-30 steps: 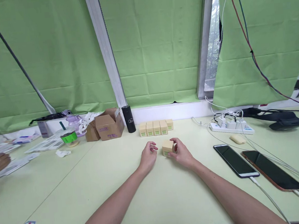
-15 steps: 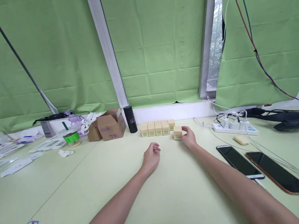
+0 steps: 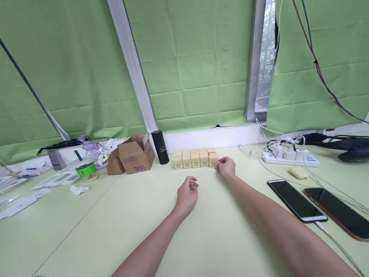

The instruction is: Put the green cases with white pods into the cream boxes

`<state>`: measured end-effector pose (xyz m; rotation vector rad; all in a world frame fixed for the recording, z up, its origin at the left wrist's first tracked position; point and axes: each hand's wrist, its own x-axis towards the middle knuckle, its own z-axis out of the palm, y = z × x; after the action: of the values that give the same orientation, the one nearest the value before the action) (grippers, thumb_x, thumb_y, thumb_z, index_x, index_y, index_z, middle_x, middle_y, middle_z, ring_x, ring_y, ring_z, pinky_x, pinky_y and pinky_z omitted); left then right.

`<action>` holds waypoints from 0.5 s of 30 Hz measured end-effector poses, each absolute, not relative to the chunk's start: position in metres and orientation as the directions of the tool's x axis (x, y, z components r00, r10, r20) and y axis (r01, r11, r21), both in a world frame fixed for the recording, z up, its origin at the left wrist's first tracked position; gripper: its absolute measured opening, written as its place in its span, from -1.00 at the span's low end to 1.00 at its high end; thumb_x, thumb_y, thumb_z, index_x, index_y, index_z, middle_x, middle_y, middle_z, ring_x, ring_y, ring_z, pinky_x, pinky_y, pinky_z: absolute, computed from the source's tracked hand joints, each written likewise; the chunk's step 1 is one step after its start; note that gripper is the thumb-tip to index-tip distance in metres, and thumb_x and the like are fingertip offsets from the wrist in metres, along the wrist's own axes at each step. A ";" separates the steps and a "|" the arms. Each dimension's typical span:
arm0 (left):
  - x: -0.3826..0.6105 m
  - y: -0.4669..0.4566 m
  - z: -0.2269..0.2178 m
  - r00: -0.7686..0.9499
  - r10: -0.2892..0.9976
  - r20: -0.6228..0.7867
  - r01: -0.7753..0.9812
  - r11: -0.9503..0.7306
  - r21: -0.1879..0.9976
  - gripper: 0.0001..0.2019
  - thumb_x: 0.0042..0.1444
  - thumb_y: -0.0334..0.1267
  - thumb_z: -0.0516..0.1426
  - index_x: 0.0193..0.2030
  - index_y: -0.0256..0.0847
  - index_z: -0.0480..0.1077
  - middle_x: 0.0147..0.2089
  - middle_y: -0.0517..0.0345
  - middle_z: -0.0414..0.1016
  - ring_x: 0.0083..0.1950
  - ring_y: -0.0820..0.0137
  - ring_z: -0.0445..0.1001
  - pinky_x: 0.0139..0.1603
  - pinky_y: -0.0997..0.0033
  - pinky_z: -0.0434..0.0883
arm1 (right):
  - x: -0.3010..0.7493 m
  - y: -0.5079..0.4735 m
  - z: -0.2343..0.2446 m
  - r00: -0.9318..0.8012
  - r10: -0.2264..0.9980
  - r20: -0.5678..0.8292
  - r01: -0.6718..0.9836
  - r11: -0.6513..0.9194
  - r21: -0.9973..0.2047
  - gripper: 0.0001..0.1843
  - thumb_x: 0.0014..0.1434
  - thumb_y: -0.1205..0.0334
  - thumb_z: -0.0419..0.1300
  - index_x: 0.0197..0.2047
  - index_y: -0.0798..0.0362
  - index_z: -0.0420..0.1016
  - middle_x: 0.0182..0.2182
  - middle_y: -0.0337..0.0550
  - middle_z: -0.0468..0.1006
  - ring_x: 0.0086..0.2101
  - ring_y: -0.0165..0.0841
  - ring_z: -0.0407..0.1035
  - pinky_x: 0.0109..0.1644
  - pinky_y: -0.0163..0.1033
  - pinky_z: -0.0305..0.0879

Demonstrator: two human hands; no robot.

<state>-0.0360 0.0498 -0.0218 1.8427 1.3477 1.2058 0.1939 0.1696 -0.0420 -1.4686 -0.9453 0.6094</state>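
Several small tan cardboard boxes (image 3: 195,153) with green-and-white labels stand side by side in a row near the wall. At the row's right end, my right hand (image 3: 226,166) has its closed fingertips on the right side of the front small box (image 3: 213,161). Behind that box, the top of another small box (image 3: 211,150) shows. My left hand (image 3: 187,194) rests on the table in front of the row, its fingers loosely curled and slightly apart, with nothing in them.
A black bottle (image 3: 160,147) and an open brown carton (image 3: 137,155) stand left of the row, with a green-banded cup (image 3: 86,170) farther left. On the right lie a power strip (image 3: 289,158), two phones (image 3: 296,200) and white cables.
My right hand has moved left and slightly back with the small box, which now stands against the row's right end. My left hand has stayed in place.
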 end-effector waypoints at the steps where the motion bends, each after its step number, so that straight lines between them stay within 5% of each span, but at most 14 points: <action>1: -0.036 0.049 -0.021 0.095 0.936 0.338 0.448 -0.343 0.826 -0.66 0.01 -0.52 0.13 -0.09 -0.08 0.38 -0.20 0.17 0.60 -0.19 0.31 0.51 -0.05 0.30 0.37 | 0.192 0.171 -0.042 0.537 0.833 0.134 0.176 0.045 -0.983 -0.80 0.00 0.33 0.38 -0.24 0.03 0.59 -0.39 -0.11 0.63 -0.42 -0.26 0.57 -0.33 -0.20 0.52; 9: -0.034 0.049 -0.020 0.104 0.934 0.341 0.491 -0.347 0.799 -0.64 0.02 -0.54 0.11 -0.07 -0.07 0.37 -0.19 0.17 0.61 -0.17 0.30 0.52 0.01 0.26 0.37 | 0.186 0.178 -0.041 0.555 0.828 0.082 0.092 0.036 -0.995 -0.82 0.19 0.19 0.39 -0.20 0.12 0.58 -0.36 -0.14 0.68 -0.38 -0.33 0.59 -0.25 -0.21 0.57; 15: -0.034 0.048 -0.020 0.105 0.938 0.330 0.502 -0.337 0.797 -0.66 0.04 -0.52 0.11 -0.07 -0.07 0.36 -0.17 0.18 0.61 -0.16 0.32 0.53 -0.01 0.30 0.38 | 0.187 0.172 -0.037 0.518 0.835 0.185 0.131 0.137 -0.982 -0.66 -0.02 0.24 0.44 -0.12 0.07 0.65 -0.37 -0.07 0.70 -0.29 -0.18 0.63 -0.20 -0.19 0.59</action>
<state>-0.0339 0.0477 -0.0197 1.8937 1.3998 1.1559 0.1865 0.1719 -0.0367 -1.3615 -0.9259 0.6323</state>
